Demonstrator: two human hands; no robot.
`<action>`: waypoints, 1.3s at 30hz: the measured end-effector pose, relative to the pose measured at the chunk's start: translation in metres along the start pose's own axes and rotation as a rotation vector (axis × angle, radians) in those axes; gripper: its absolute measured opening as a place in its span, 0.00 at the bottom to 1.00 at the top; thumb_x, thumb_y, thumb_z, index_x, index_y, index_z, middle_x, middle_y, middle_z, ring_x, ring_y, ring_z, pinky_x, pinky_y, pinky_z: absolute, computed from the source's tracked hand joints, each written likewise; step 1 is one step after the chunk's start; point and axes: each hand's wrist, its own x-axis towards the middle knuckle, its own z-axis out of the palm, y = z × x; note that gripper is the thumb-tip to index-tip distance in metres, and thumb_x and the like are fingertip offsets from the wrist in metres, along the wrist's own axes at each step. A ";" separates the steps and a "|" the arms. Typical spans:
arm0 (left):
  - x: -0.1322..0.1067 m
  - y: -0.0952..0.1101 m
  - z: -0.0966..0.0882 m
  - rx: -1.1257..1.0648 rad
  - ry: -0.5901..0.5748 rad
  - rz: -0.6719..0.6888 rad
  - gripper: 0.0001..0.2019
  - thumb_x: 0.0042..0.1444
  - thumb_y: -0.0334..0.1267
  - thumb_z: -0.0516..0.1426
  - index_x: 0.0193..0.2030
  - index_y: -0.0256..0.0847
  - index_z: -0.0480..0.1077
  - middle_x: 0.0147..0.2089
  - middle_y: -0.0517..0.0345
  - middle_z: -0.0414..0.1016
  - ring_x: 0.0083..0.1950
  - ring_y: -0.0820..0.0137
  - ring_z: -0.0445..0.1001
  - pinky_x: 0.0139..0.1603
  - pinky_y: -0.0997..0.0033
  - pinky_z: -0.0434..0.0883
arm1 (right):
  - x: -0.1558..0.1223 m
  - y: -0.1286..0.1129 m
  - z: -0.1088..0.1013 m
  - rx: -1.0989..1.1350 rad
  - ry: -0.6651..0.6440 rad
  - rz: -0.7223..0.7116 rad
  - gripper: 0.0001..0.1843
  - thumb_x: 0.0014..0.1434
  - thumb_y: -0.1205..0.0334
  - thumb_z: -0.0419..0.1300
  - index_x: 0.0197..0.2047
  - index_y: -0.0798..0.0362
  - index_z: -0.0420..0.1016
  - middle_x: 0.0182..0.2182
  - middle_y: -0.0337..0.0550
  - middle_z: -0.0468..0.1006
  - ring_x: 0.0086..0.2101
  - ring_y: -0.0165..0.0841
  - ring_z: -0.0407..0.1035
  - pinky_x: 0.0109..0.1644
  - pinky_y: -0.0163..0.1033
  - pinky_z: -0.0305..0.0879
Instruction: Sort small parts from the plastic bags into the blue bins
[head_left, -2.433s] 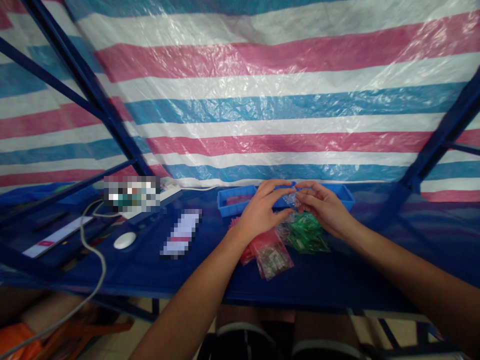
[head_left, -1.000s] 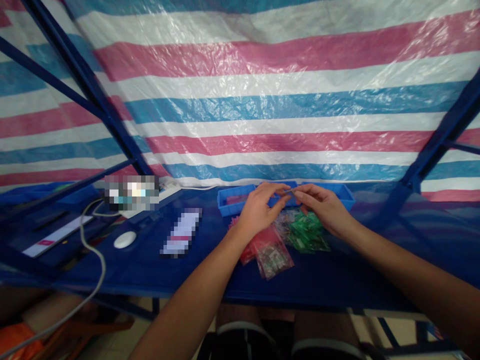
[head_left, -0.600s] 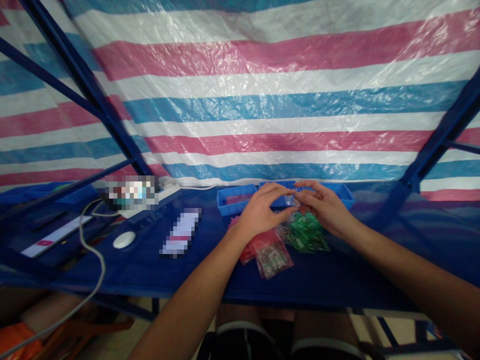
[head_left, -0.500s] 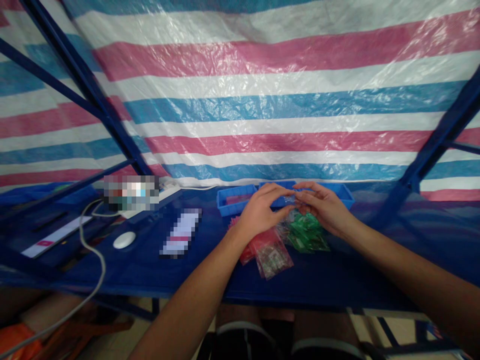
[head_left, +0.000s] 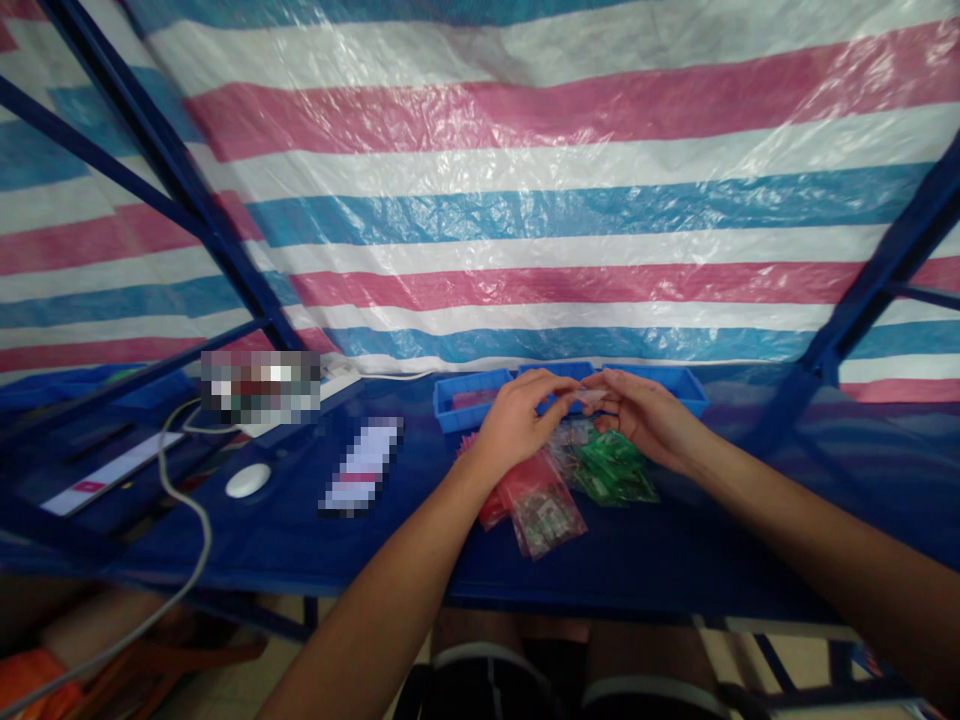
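Observation:
My left hand (head_left: 521, 418) and my right hand (head_left: 651, 418) meet above the table with fingertips closed on a small clear plastic bag (head_left: 592, 396). Its contents are too small to make out. Below my left hand lie red plastic bags (head_left: 546, 505), the front one with small greyish pieces inside. Green plastic bags (head_left: 616, 468) are heaped under my right hand. Between the two heaps are some clear bags (head_left: 573, 438). Behind my hands stand three blue bins, a left bin (head_left: 457, 416), a middle bin (head_left: 556, 372) and a right bin (head_left: 688, 390), partly hidden by my fingers.
On the blue table (head_left: 420, 545) to the left are a white mouse (head_left: 249, 480), a pixelated phone-shaped object (head_left: 363, 465) and a white cable (head_left: 202, 540) hanging over the edge. Blue metal posts (head_left: 832, 350) frame the striped sheet (head_left: 570, 220). Another person's leg (head_left: 105, 625) shows lower left.
Both hands have shifted slightly, and the fingertips have come closer together on the clear bag, which now shows flatter and paler. The heaps and bins are unmoved.

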 end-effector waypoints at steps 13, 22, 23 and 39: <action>-0.003 -0.022 -0.010 0.238 0.091 -0.187 0.17 0.67 0.29 0.60 0.61 0.40 0.76 0.56 0.48 0.82 0.58 0.60 0.79 0.66 0.53 0.74 | 0.012 -0.011 -0.024 -0.288 0.388 -0.407 0.19 0.65 0.39 0.67 0.50 0.41 0.86 0.54 0.45 0.85 0.55 0.49 0.79 0.47 0.51 0.83; -0.002 -0.012 -0.007 0.208 -0.222 -0.099 0.11 0.72 0.40 0.58 0.49 0.42 0.83 0.48 0.51 0.86 0.51 0.60 0.82 0.62 0.56 0.75 | 0.014 -0.019 -0.049 -0.924 0.565 -0.802 0.31 0.70 0.45 0.63 0.72 0.40 0.69 0.65 0.52 0.74 0.61 0.48 0.73 0.59 0.58 0.78; -0.003 -0.011 -0.006 0.191 -0.282 -0.083 0.12 0.72 0.41 0.59 0.51 0.42 0.83 0.50 0.50 0.86 0.52 0.60 0.82 0.61 0.57 0.76 | 0.012 -0.019 -0.047 -0.985 0.551 -0.826 0.32 0.70 0.46 0.63 0.74 0.40 0.66 0.66 0.53 0.72 0.62 0.49 0.72 0.60 0.58 0.78; -0.007 -0.018 0.002 0.104 -0.332 -0.089 0.10 0.63 0.34 0.67 0.51 0.41 0.84 0.49 0.50 0.85 0.50 0.61 0.83 0.58 0.59 0.77 | 0.018 0.016 -0.040 -1.294 0.026 -0.676 0.27 0.70 0.46 0.63 0.68 0.45 0.76 0.59 0.54 0.80 0.63 0.56 0.69 0.71 0.70 0.62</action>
